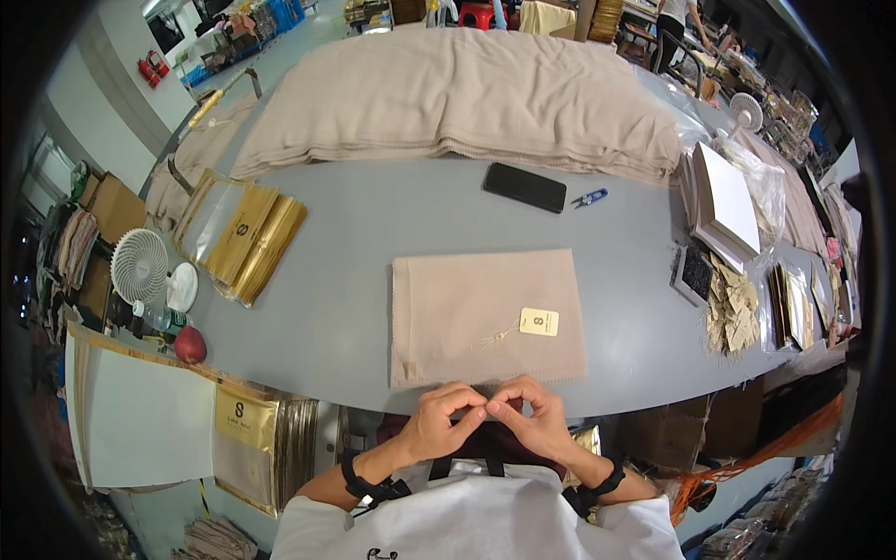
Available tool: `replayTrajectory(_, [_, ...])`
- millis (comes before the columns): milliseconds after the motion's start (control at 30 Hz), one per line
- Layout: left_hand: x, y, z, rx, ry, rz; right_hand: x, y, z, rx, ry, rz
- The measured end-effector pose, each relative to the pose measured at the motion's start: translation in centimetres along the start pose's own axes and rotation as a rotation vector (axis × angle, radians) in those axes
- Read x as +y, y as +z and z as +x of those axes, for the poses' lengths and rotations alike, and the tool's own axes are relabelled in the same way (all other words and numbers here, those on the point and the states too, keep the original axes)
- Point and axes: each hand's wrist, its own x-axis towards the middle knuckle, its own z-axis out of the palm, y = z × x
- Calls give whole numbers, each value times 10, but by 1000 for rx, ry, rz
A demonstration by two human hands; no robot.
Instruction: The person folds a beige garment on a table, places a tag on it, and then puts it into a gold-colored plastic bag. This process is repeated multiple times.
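My left hand (439, 421) and my right hand (535, 420) meet at the fingertips, just off the table's near edge. Thumb and forefinger are pinched on each; whether something tiny sits between them is hidden. Just beyond my fingers lies a folded beige cloth (455, 301) with a zigzag-cut edge, flat on the grey table (336, 336). On its right half rests a cream hang tag (539, 322) bearing print, and a thin looped string (495, 339) trails left from it. A small label (409, 369) shows at the cloth's lower left corner.
A large beige fabric stack (448, 98) spans the far side, behind a black phone (524, 187) and blue thread snips (590, 199). Gold-and-clear packaging bags (241, 227) and a white fan (140, 266) stand left. White boxes (724, 199) and piled tags (731, 308) lie right.
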Motion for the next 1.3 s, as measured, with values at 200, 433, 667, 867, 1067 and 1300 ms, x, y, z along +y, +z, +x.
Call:
replayTrajectory(200, [0, -11, -8, -63, -172, 63, -6, -6, 8, -164, -592, -600])
replayTrajectory(433, [-6, -13, -7, -90, -165, 71, 3, 4, 9, -152, -782, -849])
replayTrajectory(667, [-10, -11, -7, 130, -69, 3, -1, 9, 20, -78, -133, -241])
replayTrajectory(867, [-20, -10, -11, 236, -48, -14, -1, 15, 29, -168, 233, 155])
replayTrajectory(1067, [-25, -11, -11, 303, -19, 37, 5, 18, 40, -201, 224, 156])
replayTrajectory(1300, [-27, -22, 5, 394, 9, 293, 8, 0, 78, -6, -240, -613])
